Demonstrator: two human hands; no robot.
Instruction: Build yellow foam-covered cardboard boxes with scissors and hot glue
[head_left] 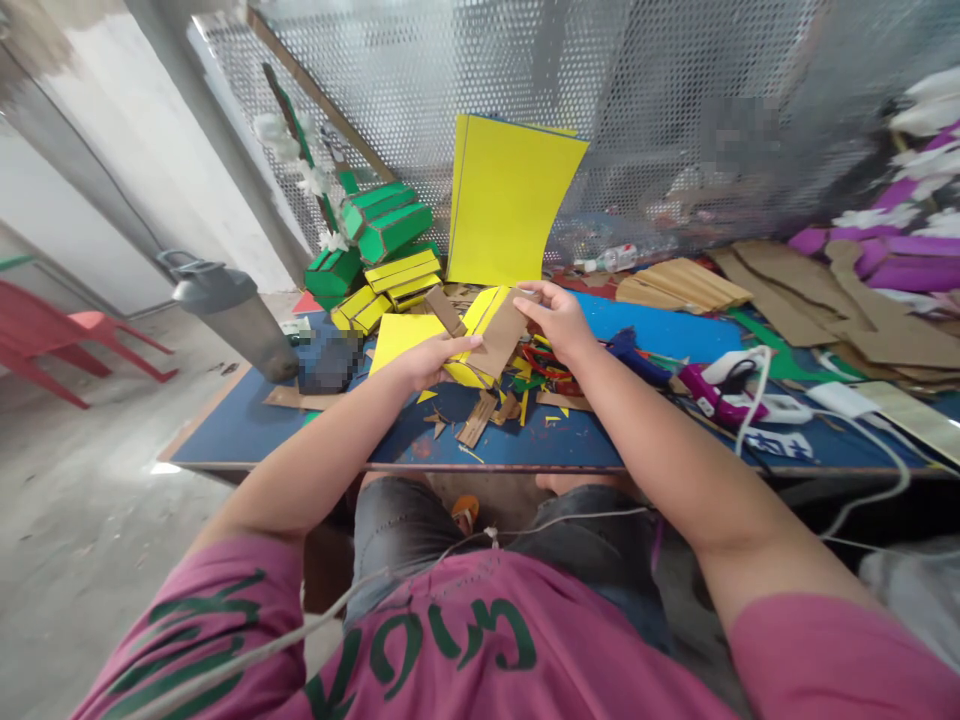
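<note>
Between my two hands, above the blue tabletop, is a yellow-covered cardboard piece (501,335) with a bare brown face and dark fold lines. My left hand (439,358) grips its lower left side, thumb on top and fingers beneath. At its upper right edge, my right hand (553,312) pinches it between thumb and fingers. A flat yellow sheet (397,338) lies behind my left hand. Brown cardboard scraps (477,418) and small yellow bits are strewn below the piece. Red-handled tools, partly hidden, lie beside my right hand.
Yellow boxes (405,278) and green boxes (386,222) are stacked at the back left, near a grey bottle (236,315). A large yellow sheet (514,200) leans on the perforated metal screen. At right are a purple glue gun (724,395), white cables and cardboard sheets (795,300).
</note>
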